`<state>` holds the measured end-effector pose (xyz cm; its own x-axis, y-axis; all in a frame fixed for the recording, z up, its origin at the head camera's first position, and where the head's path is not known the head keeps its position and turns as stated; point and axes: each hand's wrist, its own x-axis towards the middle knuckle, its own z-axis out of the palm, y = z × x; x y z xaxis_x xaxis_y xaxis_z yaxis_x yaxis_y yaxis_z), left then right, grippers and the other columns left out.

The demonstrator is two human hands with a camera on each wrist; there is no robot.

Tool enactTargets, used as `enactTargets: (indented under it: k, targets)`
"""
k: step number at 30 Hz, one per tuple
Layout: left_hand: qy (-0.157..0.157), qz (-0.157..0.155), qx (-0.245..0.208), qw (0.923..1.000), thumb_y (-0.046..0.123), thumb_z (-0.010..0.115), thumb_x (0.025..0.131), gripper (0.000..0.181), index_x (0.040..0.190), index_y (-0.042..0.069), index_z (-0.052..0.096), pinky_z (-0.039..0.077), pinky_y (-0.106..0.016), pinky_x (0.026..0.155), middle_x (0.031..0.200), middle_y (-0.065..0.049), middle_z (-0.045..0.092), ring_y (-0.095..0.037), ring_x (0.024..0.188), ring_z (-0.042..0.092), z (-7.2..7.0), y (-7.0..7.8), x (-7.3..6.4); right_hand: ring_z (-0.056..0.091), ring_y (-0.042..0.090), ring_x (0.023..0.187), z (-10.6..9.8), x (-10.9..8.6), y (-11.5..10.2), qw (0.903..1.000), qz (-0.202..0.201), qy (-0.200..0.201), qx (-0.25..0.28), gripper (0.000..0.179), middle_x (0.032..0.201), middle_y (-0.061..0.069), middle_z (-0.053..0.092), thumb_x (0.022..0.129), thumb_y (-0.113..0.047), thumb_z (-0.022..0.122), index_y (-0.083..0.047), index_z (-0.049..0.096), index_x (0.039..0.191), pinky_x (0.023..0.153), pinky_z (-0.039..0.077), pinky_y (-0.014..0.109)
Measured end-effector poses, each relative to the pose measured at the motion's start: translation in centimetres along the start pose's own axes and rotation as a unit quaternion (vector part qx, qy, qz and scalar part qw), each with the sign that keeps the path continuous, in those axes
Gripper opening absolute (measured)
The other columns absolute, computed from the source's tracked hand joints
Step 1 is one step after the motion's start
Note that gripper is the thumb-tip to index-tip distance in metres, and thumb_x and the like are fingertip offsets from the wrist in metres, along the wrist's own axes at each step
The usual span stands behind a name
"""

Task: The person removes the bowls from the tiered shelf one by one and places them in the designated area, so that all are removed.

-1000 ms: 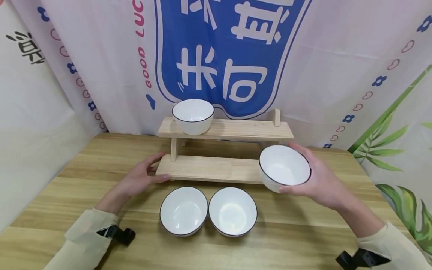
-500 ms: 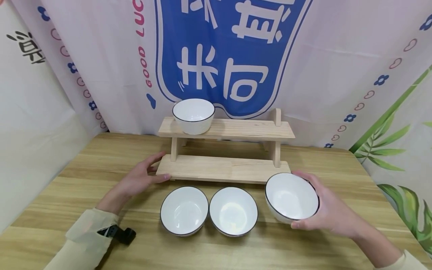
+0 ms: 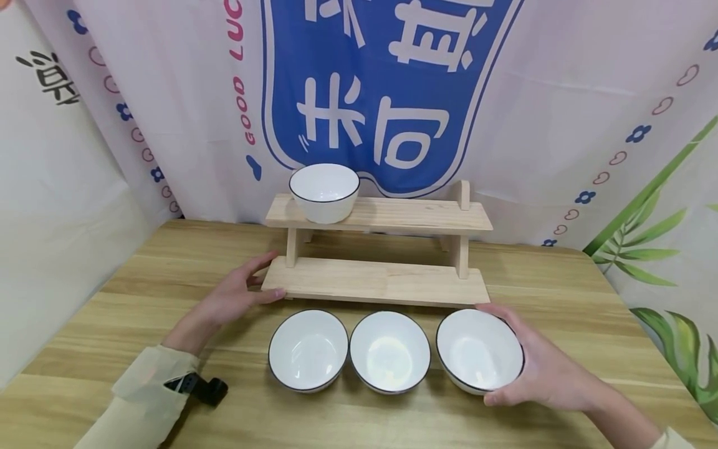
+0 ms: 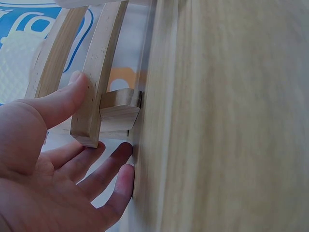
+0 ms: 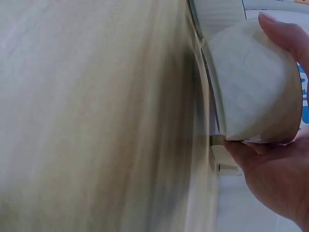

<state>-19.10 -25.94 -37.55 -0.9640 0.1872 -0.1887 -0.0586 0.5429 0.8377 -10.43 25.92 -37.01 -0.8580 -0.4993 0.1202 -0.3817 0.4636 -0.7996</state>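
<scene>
My right hand (image 3: 546, 369) grips a white bowl (image 3: 478, 349) with a dark rim, thumb at its near side and fingers round the far side. In the right wrist view this bowl (image 5: 256, 82) shows a patterned outer wall and sits close over the table. Two matching bowls, the left one (image 3: 308, 350) and the middle one (image 3: 390, 352), stand side by side to its left. My left hand (image 3: 234, 295) holds the left end of the two-tier wooden shelf (image 3: 376, 280). In the left wrist view its thumb (image 4: 72, 94) lies on the lower board (image 4: 94, 87), fingers round the end.
Another white bowl (image 3: 325, 193) stands at the left of the upper tier (image 3: 415, 213). A printed curtain (image 3: 533, 125) hangs right behind the shelf. The wooden table (image 3: 280, 418) extends in front of the bowls and to both sides.
My right hand has brought its bowl from in front of the shelf's right end down toward the near side, into line with the other two bowls. The left hand has stayed on the shelf.
</scene>
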Motion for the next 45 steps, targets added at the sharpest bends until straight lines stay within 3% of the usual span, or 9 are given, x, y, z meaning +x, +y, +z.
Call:
enactTargets:
  k: [13,24,28,32,37,40,45]
  targets:
    - [-0.002,-0.001,0.000,1.0000,0.036,0.081,0.098,0.101,0.174,0.016,0.017,0.029,-0.071,0.126,0.178,-0.025,0.020,-0.052,0.157,0.034,-0.1,0.0,-0.1,0.058,0.002,0.123,0.5,-0.4,0.3,0.9997,0.020,-0.017,-0.005,0.126,0.150,0.015,0.054,0.061,-0.022,0.106,-0.025,0.033,0.163,0.095,0.052,0.020]
    - [0.001,-0.004,0.007,1.0000,0.036,0.081,0.098,0.101,0.174,0.016,0.017,0.030,-0.071,0.125,0.178,-0.025,0.019,-0.053,0.157,0.035,-0.1,0.0,0.0,0.056,0.001,0.126,0.8,-0.2,0.1,0.9995,0.009,-0.028,-0.007,0.128,0.152,0.013,0.054,0.061,-0.024,0.106,-0.019,0.031,0.164,0.099,0.049,0.017]
    - [0.002,-0.001,0.008,1.0000,0.035,0.080,0.098,0.101,0.174,0.016,0.017,0.032,-0.071,0.124,0.178,-0.026,0.019,-0.053,0.156,0.036,-0.1,0.1,-0.1,0.053,0.001,0.134,0.5,0.1,-0.3,0.9994,-0.012,-0.028,-0.019,0.130,0.159,0.013,0.050,0.062,-0.023,0.106,-0.018,0.029,0.167,0.104,0.045,0.014]
    - [0.003,-0.002,0.006,1.0000,0.033,0.081,0.098,0.101,0.174,0.016,0.017,0.032,-0.071,0.124,0.177,-0.027,0.020,-0.053,0.155,0.038,-0.1,0.2,-0.1,0.045,-0.003,0.145,-0.1,0.9,-1.3,0.9986,-0.031,-0.006,-0.043,0.123,0.168,0.011,0.044,0.070,-0.025,0.103,-0.020,0.029,0.168,0.113,0.033,0.005]
    - [0.002,0.000,0.005,1.0000,0.032,0.081,0.098,0.100,0.174,0.015,0.017,0.032,-0.072,0.123,0.177,-0.028,0.020,-0.054,0.155,0.038,-0.1,0.1,-0.1,0.041,-0.004,0.148,-0.6,2.9,-2.6,0.9957,-0.078,0.026,-0.042,0.115,0.166,0.018,0.043,0.075,-0.016,0.099,-0.015,0.030,0.167,0.119,0.027,0.004]
    - [0.003,0.002,0.006,1.0000,0.031,0.080,0.098,0.100,0.174,0.015,0.017,0.033,-0.071,0.123,0.177,-0.028,0.019,-0.054,0.154,0.038,-0.1,0.1,0.0,0.045,0.003,0.149,-0.9,4.4,-3.5,0.9941,-0.096,0.039,-0.033,0.111,0.163,0.021,0.047,0.077,-0.009,0.097,-0.009,0.031,0.166,0.120,0.030,0.006]
    - [0.003,-0.004,0.006,1.0000,0.032,0.081,0.098,0.100,0.174,0.017,0.017,0.032,-0.071,0.123,0.177,-0.027,0.021,-0.054,0.155,0.038,0.0,0.1,-0.1,0.049,0.032,0.148,-1.2,6.7,-4.9,0.9955,-0.079,0.048,-0.019,0.102,0.161,0.017,0.050,0.083,-0.010,0.093,-0.008,0.032,0.166,0.119,0.033,0.007]
